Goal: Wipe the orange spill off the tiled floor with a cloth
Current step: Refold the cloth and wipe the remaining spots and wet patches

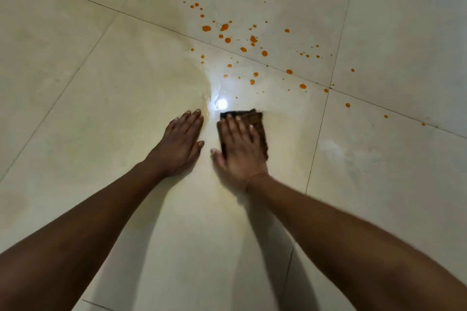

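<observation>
Now right hand point(240, 149) flat on cloth point(257, 129); left hand point(180, 145) flat, empty; orange spill point(242, 43) beyond.

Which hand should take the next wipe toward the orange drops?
Right. The right hand already presses the brown cloth flat, with the orange drops just beyond it. The left hand lies bare on the tiled floor.

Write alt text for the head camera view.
A person's right hand presses a dark brown cloth flat on a pale tiled floor, the left hand flat beside it. Orange drops lie scattered beyond the cloth, across the tile seams.
</observation>
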The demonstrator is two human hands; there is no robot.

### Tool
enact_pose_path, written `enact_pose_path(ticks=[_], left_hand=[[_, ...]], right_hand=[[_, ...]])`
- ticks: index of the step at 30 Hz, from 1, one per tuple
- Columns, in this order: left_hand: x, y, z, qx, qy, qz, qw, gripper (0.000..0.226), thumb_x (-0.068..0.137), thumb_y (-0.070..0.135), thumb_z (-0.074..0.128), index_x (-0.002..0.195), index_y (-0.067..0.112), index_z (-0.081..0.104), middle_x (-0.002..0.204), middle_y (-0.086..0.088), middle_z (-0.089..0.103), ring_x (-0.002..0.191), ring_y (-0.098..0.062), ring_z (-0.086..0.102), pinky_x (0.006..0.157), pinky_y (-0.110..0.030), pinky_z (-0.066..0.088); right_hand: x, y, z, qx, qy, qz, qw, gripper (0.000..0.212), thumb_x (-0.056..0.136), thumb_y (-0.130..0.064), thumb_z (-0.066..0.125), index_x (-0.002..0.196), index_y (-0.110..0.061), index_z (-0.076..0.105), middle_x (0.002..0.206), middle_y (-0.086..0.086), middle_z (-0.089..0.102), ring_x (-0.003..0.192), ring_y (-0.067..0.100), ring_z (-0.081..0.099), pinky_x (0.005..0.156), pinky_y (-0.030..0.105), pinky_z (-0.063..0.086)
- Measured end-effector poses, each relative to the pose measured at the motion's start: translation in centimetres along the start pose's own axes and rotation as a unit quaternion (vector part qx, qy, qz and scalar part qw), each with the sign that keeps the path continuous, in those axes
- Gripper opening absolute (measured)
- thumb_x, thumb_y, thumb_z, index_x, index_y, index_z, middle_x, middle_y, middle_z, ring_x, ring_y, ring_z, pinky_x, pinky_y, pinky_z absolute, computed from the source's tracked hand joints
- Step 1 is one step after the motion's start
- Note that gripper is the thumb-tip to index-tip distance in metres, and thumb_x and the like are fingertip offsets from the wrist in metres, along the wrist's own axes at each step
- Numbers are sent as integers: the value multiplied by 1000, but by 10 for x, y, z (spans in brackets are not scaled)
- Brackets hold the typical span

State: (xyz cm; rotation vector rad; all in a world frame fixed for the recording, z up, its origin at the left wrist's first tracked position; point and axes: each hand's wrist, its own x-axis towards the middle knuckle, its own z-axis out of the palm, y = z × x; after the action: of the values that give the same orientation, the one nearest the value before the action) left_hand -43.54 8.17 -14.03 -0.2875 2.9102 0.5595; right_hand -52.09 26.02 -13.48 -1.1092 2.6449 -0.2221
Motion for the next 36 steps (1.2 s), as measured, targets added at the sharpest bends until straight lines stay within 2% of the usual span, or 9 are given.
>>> enact_pose_path(ticks=[4, 10, 17, 21, 24, 27, 29, 32, 36], left_hand=[[-2, 7, -8, -10, -12, -6, 1000, 59, 102, 33, 30, 153, 8, 14, 163, -8, 5, 150, -23, 3, 120, -37, 2], [-2, -4, -2, -22, 1, 16, 1000, 59, 102, 32, 33, 153, 8, 16, 163, -7, 8, 150, -22, 4, 120, -37, 3], [3, 5, -12, 1, -41, 0, 999, 61, 102, 33, 30, 154, 8, 10, 163, -8, 1, 150, -24, 0, 119, -39, 3], [7, 0, -29, 64, -56, 35, 996, 66, 98, 43, 39, 151, 7, 22, 160, -14, 16, 146, -30, 17, 115, -43, 17], [29, -4, -42, 119, -39, 95, 988, 78, 90, 56, 46, 148, 7, 28, 159, -13, 20, 143, -31, 24, 112, -45, 23], [66, 6, -47, 126, -72, 105, 984, 96, 84, 71, 42, 153, 13, 12, 163, -6, 2, 148, -28, 12, 114, -45, 17], [84, 25, -45, 126, -117, 96, 980, 109, 77, 79, 41, 154, 13, 1, 163, -6, -7, 149, -28, 3, 116, -46, 13], [98, 52, -33, 136, -171, 52, 974, 134, 61, 91, 46, 152, 9, -9, 161, -9, -17, 148, -34, -10, 117, -51, 8], [103, 57, -16, 117, -182, 7, 976, 152, 45, 91, 58, 149, 11, -19, 157, -9, -29, 144, -36, -25, 115, -58, -2]], right_hand=[[-125, 38, 3, -27, -63, -117, 991, 73, 95, -55, 35, 158, -24, 12, 165, -4, 6, 152, 18, 13, 121, 38, 2], [16, 2, -10, -19, -19, 0, 1000, 72, 95, -53, 31, 157, -22, 11, 165, 0, 10, 152, 18, 5, 121, 42, 5], [-78, 47, -9, -82, -135, -134, 978, 74, 97, -59, 27, 158, -25, 4, 165, 0, 7, 152, 18, 1, 122, 46, 13], [-51, 43, -14, -107, -147, -187, 965, 71, 97, -56, 27, 158, -22, 13, 165, 2, 13, 152, 21, 12, 121, 44, 15], [20, 63, -26, -87, -77, -147, 982, 68, 97, -52, 32, 157, -23, 17, 165, 1, 15, 152, 20, 12, 121, 45, 13], [86, 94, -44, -64, -28, -42, 997, 69, 99, -51, 34, 158, -24, 9, 166, -1, 8, 152, 17, 4, 121, 47, 8], [76, 112, -43, -78, -36, -124, 989, 72, 97, -53, 34, 158, -23, 10, 165, 1, 10, 152, 20, 6, 120, 48, 9], [59, 163, -55, -136, -111, -363, 915, 69, 98, -53, 32, 157, -22, 16, 164, 3, 17, 151, 22, 14, 119, 43, 9], [143, 211, -91, -173, -90, -275, 941, 68, 101, -51, 33, 154, -27, -1, 164, -2, 4, 152, 21, 8, 119, 41, 7]])
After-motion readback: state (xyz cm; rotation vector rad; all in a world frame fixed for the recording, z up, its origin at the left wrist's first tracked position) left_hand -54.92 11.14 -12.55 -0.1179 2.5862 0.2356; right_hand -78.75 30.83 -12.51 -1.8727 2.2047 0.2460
